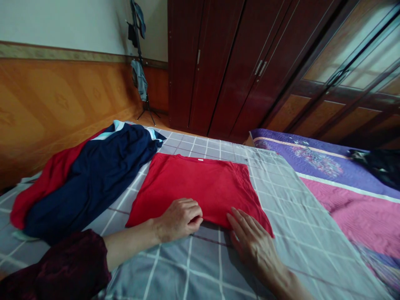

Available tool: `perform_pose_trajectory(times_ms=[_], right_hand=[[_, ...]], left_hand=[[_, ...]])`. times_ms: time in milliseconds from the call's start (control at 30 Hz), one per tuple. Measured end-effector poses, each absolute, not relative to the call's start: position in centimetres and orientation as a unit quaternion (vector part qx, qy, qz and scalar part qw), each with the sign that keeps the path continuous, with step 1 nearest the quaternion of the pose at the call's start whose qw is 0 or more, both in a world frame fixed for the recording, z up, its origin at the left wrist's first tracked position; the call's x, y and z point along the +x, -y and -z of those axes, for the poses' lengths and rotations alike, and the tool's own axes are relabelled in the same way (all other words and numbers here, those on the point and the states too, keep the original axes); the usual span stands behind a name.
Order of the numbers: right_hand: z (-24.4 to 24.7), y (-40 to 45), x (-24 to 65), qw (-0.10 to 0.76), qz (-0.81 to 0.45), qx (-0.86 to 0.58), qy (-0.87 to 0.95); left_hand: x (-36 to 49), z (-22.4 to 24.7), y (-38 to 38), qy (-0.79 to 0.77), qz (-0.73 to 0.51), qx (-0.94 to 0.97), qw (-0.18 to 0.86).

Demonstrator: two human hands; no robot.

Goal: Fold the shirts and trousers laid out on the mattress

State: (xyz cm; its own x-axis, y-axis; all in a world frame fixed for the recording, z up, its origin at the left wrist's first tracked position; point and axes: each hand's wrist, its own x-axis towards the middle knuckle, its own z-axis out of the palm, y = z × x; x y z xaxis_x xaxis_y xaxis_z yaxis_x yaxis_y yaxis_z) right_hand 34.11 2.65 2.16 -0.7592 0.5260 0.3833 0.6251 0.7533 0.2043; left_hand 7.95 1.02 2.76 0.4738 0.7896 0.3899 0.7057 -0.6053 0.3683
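Observation:
A red T-shirt (pixel 200 183) lies spread on the checked bedsheet, its neckline with a small white tag on the far side. My left hand (pixel 179 218) is at the near hem, fingers curled closed where the hem runs into them; the fingertips are partly hidden. To the right, my right hand (pixel 253 239) rests with outstretched fingers on the shirt's near edge, close to its right corner. Between the hands, the hem casts a dark shadow on the sheet.
A heap of navy and red clothes (pixel 90 179) lies to the left on the grey checked bedsheet (pixel 193 266). On the right is a purple and pink quilt (pixel 353 200) with a black item (pixel 381 164). Behind stand a coat rack (pixel 139 54) and a dark wooden wardrobe (pixel 225 62).

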Motion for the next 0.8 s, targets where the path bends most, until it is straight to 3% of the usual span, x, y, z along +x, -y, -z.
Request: perform_pose_trajectory(times_ms=[267,533,800], right_hand=[[-0.2,-3.7,39.1,0.125,0.197,-0.312,0.921],[-1.7,-1.8,40.0,0.172,0.227,-0.365,0.887],[-0.8,-3.7,39.6,0.105,0.222,-0.364,0.898]], left_hand=[[7.7,-2.4,-0.6,-0.409,-0.249,0.873,0.096],[7.9,-2.6,-0.9,-0.435,-0.279,0.841,0.162],[7.9,-3.5,-1.1,-0.468,-0.3,0.79,0.258]])
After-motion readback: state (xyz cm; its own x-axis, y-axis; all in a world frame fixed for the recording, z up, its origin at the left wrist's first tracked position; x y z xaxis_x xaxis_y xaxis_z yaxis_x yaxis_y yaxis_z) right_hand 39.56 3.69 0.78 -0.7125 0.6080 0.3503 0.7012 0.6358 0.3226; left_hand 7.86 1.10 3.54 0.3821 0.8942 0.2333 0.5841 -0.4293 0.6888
